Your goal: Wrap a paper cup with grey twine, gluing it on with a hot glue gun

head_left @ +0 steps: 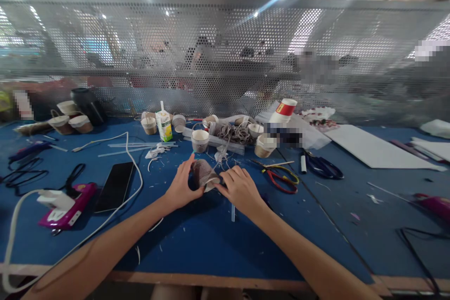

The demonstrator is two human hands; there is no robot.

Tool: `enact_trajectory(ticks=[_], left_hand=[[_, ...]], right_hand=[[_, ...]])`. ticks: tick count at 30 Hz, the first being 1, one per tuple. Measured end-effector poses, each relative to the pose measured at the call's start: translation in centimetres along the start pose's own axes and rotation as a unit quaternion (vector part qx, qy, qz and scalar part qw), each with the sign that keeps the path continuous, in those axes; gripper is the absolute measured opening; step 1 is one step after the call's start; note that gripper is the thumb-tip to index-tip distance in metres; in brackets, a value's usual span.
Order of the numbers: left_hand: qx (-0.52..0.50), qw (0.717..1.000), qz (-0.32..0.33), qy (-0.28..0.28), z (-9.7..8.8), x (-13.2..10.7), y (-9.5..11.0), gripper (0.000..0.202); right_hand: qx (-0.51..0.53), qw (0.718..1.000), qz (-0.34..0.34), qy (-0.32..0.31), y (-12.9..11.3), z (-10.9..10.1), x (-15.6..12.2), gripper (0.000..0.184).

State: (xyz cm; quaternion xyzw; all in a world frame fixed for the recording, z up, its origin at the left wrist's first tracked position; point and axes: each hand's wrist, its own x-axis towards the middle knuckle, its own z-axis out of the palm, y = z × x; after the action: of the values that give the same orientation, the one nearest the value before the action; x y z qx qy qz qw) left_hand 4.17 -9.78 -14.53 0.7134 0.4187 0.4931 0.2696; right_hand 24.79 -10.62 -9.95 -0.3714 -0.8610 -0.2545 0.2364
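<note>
My left hand (182, 183) is curled around a small brown paper cup (201, 172) lying on its side over the blue table (197, 239). My right hand (239, 188) meets it from the right, fingers pinched at the cup's rim. A thin string runs up from the cup toward a tangle of twine (235, 132). An upright twine-wrapped cup (200, 140) stands just behind my hands.
Red-handled pliers (281, 179) and dark scissors (321, 167) lie to the right. A black phone (114, 185), a pink glue gun (66, 204) and white cable (135, 168) lie left. Several cups, a juice carton (163, 125) and glue sticks sit before the mesh panel (225, 56).
</note>
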Motion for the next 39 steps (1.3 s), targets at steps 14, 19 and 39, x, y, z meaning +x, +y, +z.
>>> enact_trajectory(ticks=[14,19,39], left_hand=[[0.006,0.993,-0.103,0.053,-0.2,0.3,0.0,0.081],[0.043,0.986,-0.128,0.095,-0.3,0.5,0.1,0.086],[0.210,0.968,0.041,-0.134,-3.5,2.5,-1.3,0.081]], right_hand=[[0.115,0.942,0.139,-0.282,4.8,-3.8,-1.8,0.027],[0.028,0.897,0.173,-0.405,2.3,-5.0,-0.1,0.020],[0.349,0.801,0.469,-0.127,6.2,-4.6,0.5,0.021]])
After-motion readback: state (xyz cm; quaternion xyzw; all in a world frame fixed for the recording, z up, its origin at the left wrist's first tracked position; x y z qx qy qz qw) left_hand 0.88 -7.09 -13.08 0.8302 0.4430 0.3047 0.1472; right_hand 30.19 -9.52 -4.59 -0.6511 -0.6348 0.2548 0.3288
